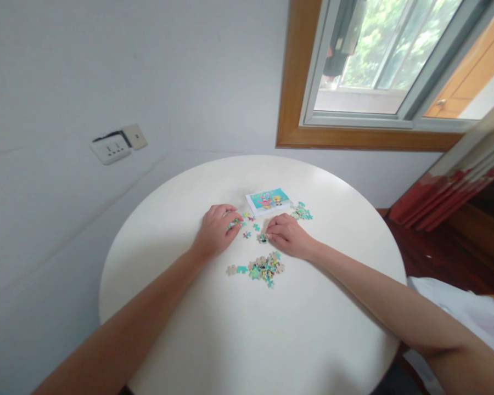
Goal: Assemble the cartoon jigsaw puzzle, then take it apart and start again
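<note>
My left hand (217, 229) rests on the white round table with its fingers curled round a few teal and multicoloured puzzle pieces (235, 224). Opposite it, my right hand (288, 236) has its fingertips pinched together at a puzzle piece (262, 238) with dark and teal print. Between the hands lie several loose pieces, among them a small teal piece (256, 227) and a reddish one (247, 235). Closer to me is a heap of mixed puzzle pieces (265, 267), some showing their plain beige backs.
A picture card (269, 201) with cartoon figures lies beyond my hands. Right of it sits a cluster of teal pieces (302, 212). The table (230, 340) stands against a white wall with a socket (111, 148), near a wood-framed window (362, 137). White cloth (456, 307) is at the right.
</note>
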`<control>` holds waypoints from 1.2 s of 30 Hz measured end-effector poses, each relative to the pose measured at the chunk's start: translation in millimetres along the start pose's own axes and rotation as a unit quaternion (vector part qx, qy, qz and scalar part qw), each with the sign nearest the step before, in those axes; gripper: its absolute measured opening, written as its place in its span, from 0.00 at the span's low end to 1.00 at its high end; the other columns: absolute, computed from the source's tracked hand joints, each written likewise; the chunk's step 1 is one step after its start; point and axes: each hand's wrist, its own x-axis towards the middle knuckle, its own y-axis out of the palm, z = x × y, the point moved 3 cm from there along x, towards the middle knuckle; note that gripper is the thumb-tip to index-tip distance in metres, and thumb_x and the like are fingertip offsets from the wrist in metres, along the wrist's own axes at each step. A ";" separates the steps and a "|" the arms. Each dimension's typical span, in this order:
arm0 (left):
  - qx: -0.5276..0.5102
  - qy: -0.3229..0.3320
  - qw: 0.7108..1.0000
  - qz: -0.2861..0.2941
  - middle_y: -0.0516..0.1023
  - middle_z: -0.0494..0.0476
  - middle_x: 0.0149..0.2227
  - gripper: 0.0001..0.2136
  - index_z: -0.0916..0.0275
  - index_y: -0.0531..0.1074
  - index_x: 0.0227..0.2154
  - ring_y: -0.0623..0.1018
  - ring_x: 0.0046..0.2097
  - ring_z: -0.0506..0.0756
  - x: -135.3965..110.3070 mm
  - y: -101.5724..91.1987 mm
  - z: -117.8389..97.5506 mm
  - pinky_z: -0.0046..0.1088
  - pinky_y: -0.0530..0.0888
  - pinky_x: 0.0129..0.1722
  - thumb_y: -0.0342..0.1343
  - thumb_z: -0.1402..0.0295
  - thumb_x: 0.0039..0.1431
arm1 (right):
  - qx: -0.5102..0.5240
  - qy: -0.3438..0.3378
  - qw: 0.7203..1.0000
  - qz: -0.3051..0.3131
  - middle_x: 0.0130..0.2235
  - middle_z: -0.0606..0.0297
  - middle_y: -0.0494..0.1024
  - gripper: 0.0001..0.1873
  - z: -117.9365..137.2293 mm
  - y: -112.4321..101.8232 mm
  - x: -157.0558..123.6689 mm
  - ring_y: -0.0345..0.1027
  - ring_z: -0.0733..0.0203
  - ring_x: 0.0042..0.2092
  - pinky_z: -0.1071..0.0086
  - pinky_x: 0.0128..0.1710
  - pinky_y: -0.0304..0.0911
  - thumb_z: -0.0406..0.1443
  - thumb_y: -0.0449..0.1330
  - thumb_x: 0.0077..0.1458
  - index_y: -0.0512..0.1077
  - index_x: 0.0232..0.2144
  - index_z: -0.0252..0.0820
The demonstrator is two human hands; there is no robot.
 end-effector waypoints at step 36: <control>-0.034 0.060 0.992 0.104 0.69 0.57 0.55 0.12 0.50 0.74 0.47 0.65 0.57 0.62 -1.3 16.2 -43.7 0.48 0.60 0.58 0.55 0.63 0.62 | -0.007 -0.023 0.999 0.048 0.45 0.57 0.76 0.20 -6.3 -17.6 -7.0 0.67 0.55 0.47 0.55 0.53 0.59 0.25 0.55 0.53 0.78 0.45 0.45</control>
